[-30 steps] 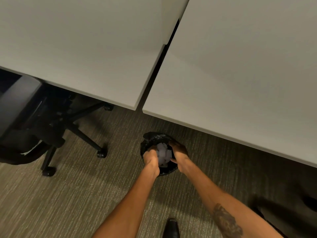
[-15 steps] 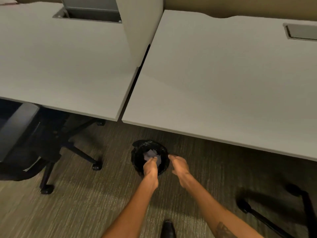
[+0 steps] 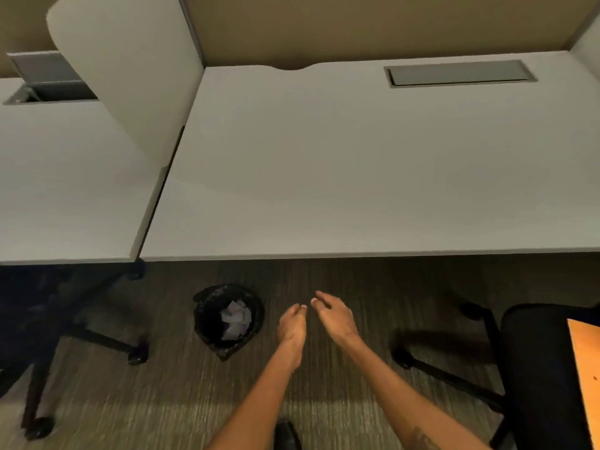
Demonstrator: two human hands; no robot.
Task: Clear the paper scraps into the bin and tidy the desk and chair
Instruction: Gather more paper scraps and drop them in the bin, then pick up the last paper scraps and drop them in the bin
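A small black bin (image 3: 207, 316) stands on the carpet in front of the desks, with white paper scraps (image 3: 236, 319) lying inside it. My left hand (image 3: 292, 323) hovers just right of the bin, fingers loosely curled, holding nothing. My right hand (image 3: 334, 315) is beside it, further right, fingers apart and empty. The white desk (image 3: 357, 177) fills the upper middle of the view with a bare top. A black office chair (image 3: 545, 365) stands at the right edge, its wheeled base reaching toward my right arm.
A second white desk (image 3: 65, 190) lies to the left behind a white divider panel (image 3: 130, 76). Another black chair (image 3: 48, 352) sits under it at lower left. A grey cable hatch (image 3: 457, 73) is set in the desk's back. My black shoe (image 3: 285, 435) shows at the bottom.
Both hands have come up out of the bin and moved right, leaving the paper scraps inside. The view has tilted up and right, showing more of the desk.
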